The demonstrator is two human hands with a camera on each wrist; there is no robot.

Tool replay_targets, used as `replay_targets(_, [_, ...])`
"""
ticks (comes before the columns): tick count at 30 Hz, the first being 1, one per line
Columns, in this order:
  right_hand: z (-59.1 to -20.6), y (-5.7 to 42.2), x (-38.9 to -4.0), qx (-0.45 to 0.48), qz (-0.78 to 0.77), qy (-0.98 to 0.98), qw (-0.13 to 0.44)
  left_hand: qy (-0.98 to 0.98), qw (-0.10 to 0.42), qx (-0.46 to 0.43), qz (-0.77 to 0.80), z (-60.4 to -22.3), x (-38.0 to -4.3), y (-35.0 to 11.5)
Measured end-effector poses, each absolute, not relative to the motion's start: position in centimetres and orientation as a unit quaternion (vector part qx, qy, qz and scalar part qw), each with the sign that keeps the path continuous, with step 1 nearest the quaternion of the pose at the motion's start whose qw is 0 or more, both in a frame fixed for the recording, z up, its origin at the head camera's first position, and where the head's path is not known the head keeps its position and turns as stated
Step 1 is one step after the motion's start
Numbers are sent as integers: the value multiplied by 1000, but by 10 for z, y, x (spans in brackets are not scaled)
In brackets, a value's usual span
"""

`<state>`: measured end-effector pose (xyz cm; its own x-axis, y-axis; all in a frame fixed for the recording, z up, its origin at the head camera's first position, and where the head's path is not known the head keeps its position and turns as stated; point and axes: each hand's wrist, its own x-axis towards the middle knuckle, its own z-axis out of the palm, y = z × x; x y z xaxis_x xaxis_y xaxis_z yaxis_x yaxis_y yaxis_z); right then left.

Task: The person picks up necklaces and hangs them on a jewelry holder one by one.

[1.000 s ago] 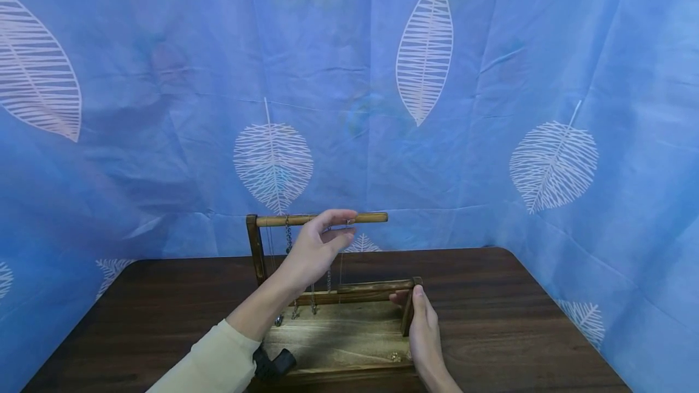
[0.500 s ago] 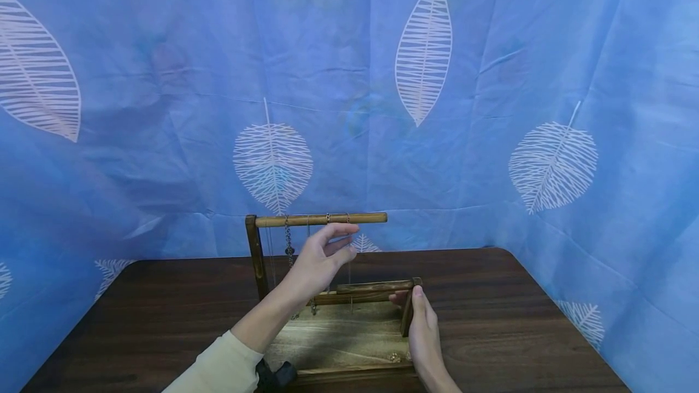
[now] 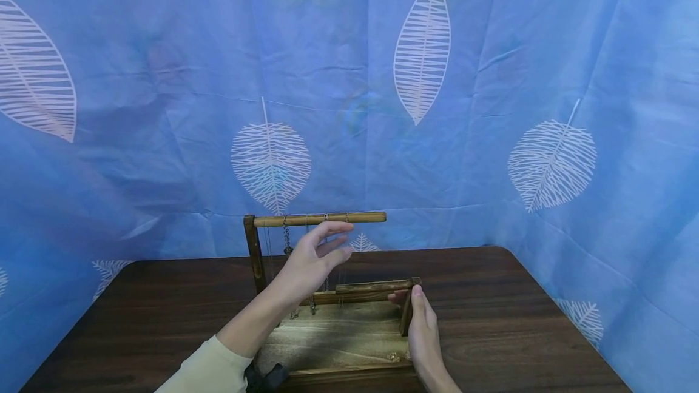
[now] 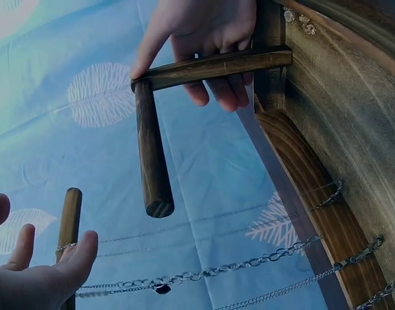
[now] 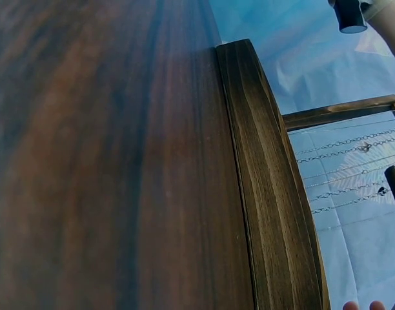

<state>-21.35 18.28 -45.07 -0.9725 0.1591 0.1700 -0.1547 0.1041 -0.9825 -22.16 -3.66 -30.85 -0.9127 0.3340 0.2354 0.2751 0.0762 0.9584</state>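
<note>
A wooden jewelry stand (image 3: 377, 218) rises from the tabletop, with a tall bar, a lower bar and a shallow tray base. Several thin chain necklaces (image 4: 249, 263) hang from the tall bar and reach down to the tray. My left hand (image 3: 308, 264) is just below the tall bar near the rightmost chain, fingers apart and loosely bent, nothing between them. With its thumb at the top corner and fingers behind the post, my right hand (image 3: 425, 326) holds the short right post (image 4: 217, 67) of the stand.
Small shiny pieces of jewelry (image 3: 394, 356) lie in the tray's front right corner. The dark wooden table (image 3: 508, 308) extends on both sides. A blue curtain (image 3: 349, 77) with white leaf prints hangs behind it.
My left hand has come down from the tall bar, and its fingers have moved off it. The rightmost necklace has swung a little. My right hand stays on the post.
</note>
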Motion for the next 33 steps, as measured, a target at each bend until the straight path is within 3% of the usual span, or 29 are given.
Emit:
replay_targets(10, [-448, 182, -213, -6, 668, -736, 110, 711, 76, 244, 655, -328, -201, -31])
replay_targets(17, [-448, 182, -212, -3, 670, -734, 109, 722, 133, 291, 614, -368, -195, -12])
replay_targets(24, [-450, 182, -212, 7, 672, -732, 112, 730, 188, 279, 594, -412, -202, 12])
replay_targets(33, [-450, 183, -212, 2, 676, -727, 118, 756, 194, 277, 561, -433, -216, 33])
